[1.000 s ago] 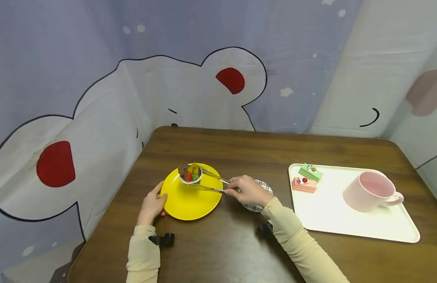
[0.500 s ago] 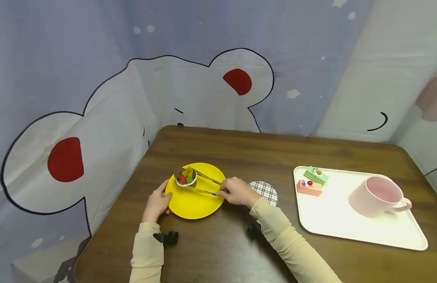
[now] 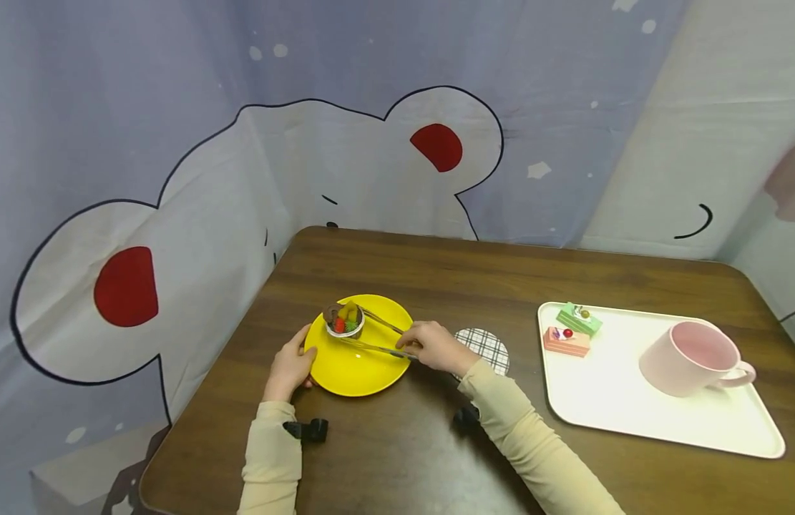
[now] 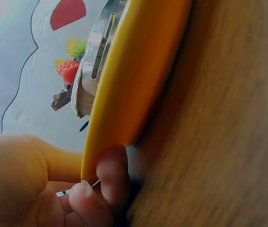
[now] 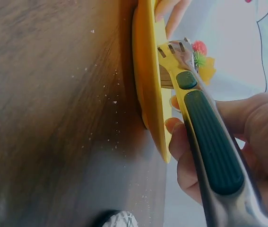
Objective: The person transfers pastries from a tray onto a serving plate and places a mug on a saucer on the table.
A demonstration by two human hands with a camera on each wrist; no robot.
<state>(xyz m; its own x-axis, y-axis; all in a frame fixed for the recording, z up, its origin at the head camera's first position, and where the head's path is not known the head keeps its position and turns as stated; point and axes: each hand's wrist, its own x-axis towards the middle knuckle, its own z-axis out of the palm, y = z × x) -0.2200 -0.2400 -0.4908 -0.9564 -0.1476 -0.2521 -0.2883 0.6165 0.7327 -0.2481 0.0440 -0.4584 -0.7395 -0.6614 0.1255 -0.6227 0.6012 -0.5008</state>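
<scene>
My left hand point(image 3: 289, 365) pinches the left rim of a round yellow plate point(image 3: 355, 372), thumb above and fingers beneath. On the plate's far left part stands a small cupcake point(image 3: 345, 323) in a pale cup, topped with a strawberry, yellow and green pieces and chocolate. With my right hand point(image 3: 436, 347) I grip metal tongs point(image 5: 211, 142) with dark green grips. The tongs' two arms lie on either side of the cupcake in the head view; the right wrist view shows one slotted end beside it. How firmly they touch it, I cannot tell.
A round plaid coaster point(image 3: 484, 349) lies partly behind my right wrist. Farther right, a white tray point(image 3: 603, 408) carries a green cake slice point(image 3: 579, 319), a pink cake slice point(image 3: 567, 342) and a pink mug point(image 3: 687, 361). Wooden table point(image 3: 397, 458) surrounds them; a printed curtain hangs behind.
My right hand and the tongs have moved left, and the cupcake has shifted left on the plate. My left hand keeps its hold on the rim. The head view has turned slightly.
</scene>
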